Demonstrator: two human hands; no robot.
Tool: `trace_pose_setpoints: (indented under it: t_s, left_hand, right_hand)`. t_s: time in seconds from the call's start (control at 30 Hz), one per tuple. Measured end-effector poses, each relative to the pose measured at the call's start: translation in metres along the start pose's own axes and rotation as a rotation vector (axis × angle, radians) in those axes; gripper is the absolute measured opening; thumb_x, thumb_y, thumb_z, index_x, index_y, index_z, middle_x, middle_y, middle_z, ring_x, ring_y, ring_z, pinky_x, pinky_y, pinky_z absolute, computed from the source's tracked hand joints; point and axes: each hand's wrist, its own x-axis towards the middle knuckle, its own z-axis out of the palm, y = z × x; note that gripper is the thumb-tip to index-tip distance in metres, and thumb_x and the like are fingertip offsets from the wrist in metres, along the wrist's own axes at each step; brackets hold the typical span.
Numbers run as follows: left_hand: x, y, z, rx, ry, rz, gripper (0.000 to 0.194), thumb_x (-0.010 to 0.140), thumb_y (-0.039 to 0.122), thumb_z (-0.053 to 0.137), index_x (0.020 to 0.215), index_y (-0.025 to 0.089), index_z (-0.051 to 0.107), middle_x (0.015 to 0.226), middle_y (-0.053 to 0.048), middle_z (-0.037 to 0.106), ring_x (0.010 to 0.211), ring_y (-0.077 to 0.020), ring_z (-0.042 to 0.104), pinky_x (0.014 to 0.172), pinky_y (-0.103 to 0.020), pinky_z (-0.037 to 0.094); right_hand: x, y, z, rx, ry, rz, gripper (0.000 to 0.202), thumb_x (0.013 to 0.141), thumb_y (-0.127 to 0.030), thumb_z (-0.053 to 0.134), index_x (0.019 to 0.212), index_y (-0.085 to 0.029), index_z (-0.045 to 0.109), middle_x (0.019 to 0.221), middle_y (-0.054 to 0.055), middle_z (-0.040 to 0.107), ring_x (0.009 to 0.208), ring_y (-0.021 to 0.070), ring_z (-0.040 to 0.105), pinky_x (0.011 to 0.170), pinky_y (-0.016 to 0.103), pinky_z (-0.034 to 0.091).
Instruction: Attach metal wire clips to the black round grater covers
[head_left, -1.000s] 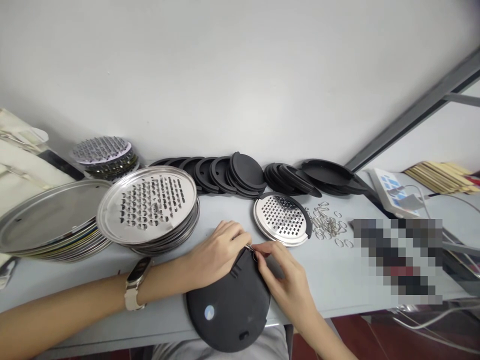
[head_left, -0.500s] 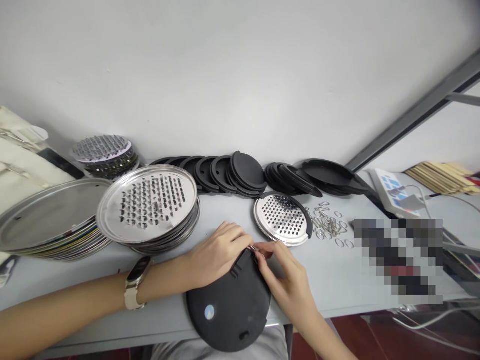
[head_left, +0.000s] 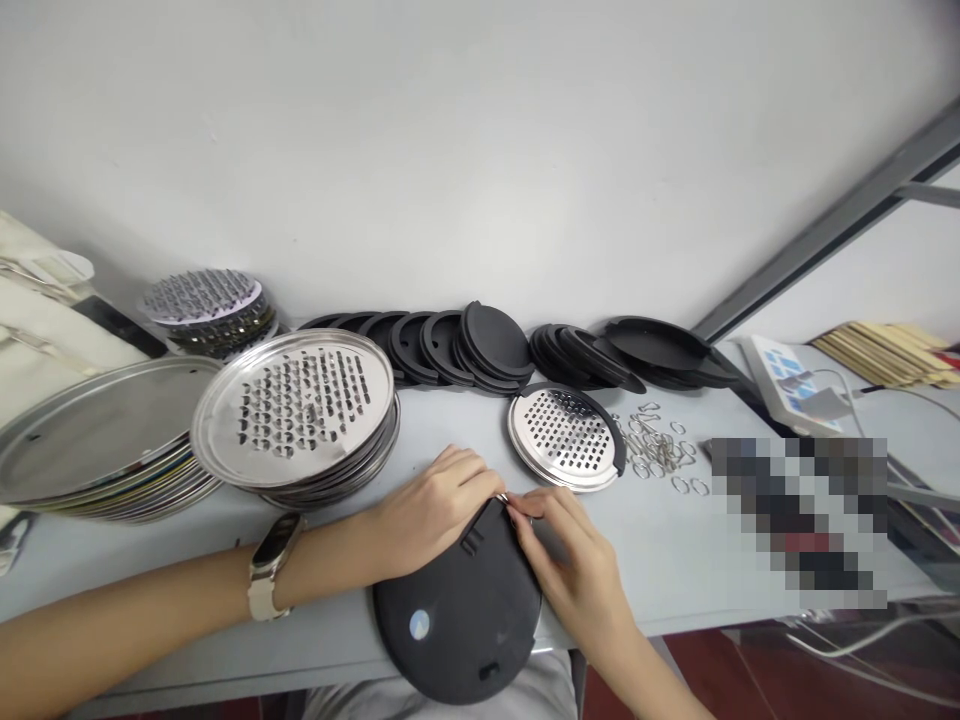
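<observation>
A black round plastic disc (head_left: 457,610) with a round sticker, a slot and a raised tab lies tilted over the table's front edge, against my lap. My left hand (head_left: 442,505) rests across its upper left edge, fingers curled over the rim near the tab. At the top edge my right hand (head_left: 570,555) pinches a small metal ring (head_left: 503,497), thumb against forefinger, close to the left fingertips. The fingers hide most of the ring, and whether it passes through the disc I cannot tell. Beyond the right hand lies a round metal grater plate (head_left: 562,432) with a black rim piece.
Stacked metal grater plates (head_left: 307,400) and larger trays (head_left: 112,410) stand at left. Black discs (head_left: 495,342) line the wall. Loose rings and clips (head_left: 656,450) lie at right, near a power strip (head_left: 784,385) and wooden sticks (head_left: 885,355). A blurred patch covers part of the right side.
My right fingertips have shifted slightly at the disc's top edge, and the ring that showed there is now mostly covered. The disc and my left hand stay in place.
</observation>
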Motion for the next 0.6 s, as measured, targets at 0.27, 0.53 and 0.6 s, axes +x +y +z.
trace_pose_setpoints:
  t_s: [0.27,0.53,0.6]
  left_hand:
    - [0.0009,0.0024,-0.0027,0.047,-0.019,0.045,0.019,0.096,0.009,0.035,0.096,0.016,0.054,0.089,-0.006,0.052,0.087,-0.0204,0.049,0.086,-0.034,0.042]
    - [-0.0005,0.0017,-0.0014,0.090,-0.051,0.056,0.017,0.093,0.005,0.038,0.092,0.015,0.052,0.089,-0.006,0.051,0.087,-0.0207,0.049,0.088,-0.035,0.040]
    - [-0.0002,0.0018,-0.0016,0.085,-0.056,0.054,0.016,0.093,0.005,0.038,0.093,0.014,0.051,0.090,-0.006,0.051,0.088,-0.0208,0.048,0.088,-0.035,0.040]
  right_hand:
    - [-0.0004,-0.0025,0.0012,-0.039,-0.018,-0.038,0.012,0.094,-0.012,0.048,0.095,-0.022,0.056,0.090,0.007,0.058,0.088,0.0217,0.057,0.075,0.036,0.049]
    - [-0.0056,-0.0043,0.0014,-0.107,-0.017,-0.168,0.029,0.091,-0.003,0.047,0.113,-0.020,0.056,0.096,0.010,0.059,0.087,0.0226,0.054,0.076,0.040,0.048]
    - [-0.0055,-0.0038,0.0011,-0.114,-0.026,-0.179,0.030,0.091,-0.002,0.048,0.114,-0.020,0.056,0.096,0.010,0.059,0.086,0.0223,0.054,0.075,0.041,0.048]
